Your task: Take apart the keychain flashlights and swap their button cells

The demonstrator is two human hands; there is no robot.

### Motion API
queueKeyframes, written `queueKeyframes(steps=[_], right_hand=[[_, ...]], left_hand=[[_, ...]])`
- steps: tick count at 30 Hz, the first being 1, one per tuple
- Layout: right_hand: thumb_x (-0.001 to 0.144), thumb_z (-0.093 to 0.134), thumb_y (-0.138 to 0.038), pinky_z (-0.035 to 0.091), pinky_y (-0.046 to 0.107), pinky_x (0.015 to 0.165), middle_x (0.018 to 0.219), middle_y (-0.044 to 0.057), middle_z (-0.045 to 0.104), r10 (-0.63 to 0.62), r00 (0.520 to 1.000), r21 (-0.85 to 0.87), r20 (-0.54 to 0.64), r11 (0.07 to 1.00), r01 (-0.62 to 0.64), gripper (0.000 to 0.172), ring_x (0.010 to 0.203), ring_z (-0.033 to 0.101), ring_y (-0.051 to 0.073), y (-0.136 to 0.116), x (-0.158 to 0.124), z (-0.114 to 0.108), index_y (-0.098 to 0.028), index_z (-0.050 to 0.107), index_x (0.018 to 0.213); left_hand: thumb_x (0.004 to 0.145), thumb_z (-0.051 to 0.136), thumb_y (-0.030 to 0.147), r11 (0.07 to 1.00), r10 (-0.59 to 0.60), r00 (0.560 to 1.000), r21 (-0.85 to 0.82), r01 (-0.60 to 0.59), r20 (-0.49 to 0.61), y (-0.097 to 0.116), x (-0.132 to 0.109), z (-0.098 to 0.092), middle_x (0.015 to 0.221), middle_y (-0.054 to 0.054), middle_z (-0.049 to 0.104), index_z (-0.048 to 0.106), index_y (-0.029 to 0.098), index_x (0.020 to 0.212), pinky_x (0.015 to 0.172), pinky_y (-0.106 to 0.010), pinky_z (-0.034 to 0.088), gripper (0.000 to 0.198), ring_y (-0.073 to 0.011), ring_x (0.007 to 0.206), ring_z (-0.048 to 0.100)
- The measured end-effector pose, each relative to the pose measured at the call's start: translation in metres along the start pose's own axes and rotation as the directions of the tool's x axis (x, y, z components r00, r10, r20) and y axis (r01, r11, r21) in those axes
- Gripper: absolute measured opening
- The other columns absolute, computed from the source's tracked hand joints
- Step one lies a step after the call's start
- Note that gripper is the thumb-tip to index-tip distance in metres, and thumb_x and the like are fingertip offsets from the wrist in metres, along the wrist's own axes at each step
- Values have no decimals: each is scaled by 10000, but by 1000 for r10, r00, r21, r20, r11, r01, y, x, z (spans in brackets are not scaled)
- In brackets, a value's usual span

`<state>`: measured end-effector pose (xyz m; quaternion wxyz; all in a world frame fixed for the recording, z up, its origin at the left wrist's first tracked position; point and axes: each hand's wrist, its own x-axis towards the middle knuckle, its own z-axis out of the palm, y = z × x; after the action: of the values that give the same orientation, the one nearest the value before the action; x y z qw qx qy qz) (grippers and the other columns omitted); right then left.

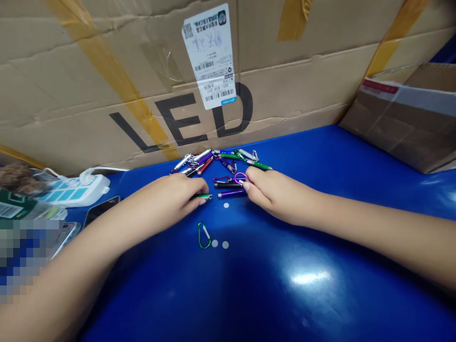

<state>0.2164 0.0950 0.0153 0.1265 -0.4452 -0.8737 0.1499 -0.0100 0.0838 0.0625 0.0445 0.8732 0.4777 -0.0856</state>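
My left hand (190, 191) is closed around a slim green mini flashlight (204, 196), whose slotted metal end pokes out past the fingertips. Between thumb and fingers, my right hand (265, 190) pinches a purple carabiner (241, 176). Just left of that hand lie a black mini flashlight (228, 185) and a purple mini flashlight (231, 194), partly covered by the fingers. Nearer to me, a green carabiner (204, 236) rests on the blue table (285, 304). Small pale discs (225, 245) lie beside it, and another disc (226, 205) sits between the hands.
Beyond my hands is a pile of coloured mini flashlights with carabiners (204, 166). A large cardboard box (285, 80) walls off the back; another carton (402, 123) stands at right. On the left are a white power strip (76, 190) and a dark phone (101, 209).
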Motion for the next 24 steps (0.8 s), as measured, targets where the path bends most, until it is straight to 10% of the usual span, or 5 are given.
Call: queueKeyframes(steps=[7, 17, 24], right_hand=[[960, 300, -363, 228, 270, 518, 677, 26, 554, 55, 996, -164, 67, 986, -44, 259, 538, 430, 156, -2, -1, -4, -176, 478, 951], [955, 296, -357, 261, 274, 556, 743, 64, 608, 41, 999, -203, 18, 979, -37, 297, 597, 496, 165, 14, 5, -6, -162, 519, 927], [945, 315, -331, 220, 277, 531, 698, 79, 623, 33, 999, -305, 19, 952, -26, 304, 561, 516, 183, 15, 7, -3, -143, 552, 968]], left_hand=[[880, 502, 288, 994, -20, 998, 108, 13, 58, -14, 10, 12, 857, -29, 679, 603, 233, 905, 677, -339, 457, 118, -226, 771, 631], [937, 445, 321, 981, 94, 964, 190, -46, -250, 21, 23, 30, 955, -86, 656, 631, 148, 1021, 834, -424, 472, 267, -279, 931, 600], [942, 474, 291, 978, 198, 943, 115, -173, -269, 22, 35, 43, 938, -81, 645, 667, 140, 1018, 843, -386, 479, 256, -235, 893, 596]])
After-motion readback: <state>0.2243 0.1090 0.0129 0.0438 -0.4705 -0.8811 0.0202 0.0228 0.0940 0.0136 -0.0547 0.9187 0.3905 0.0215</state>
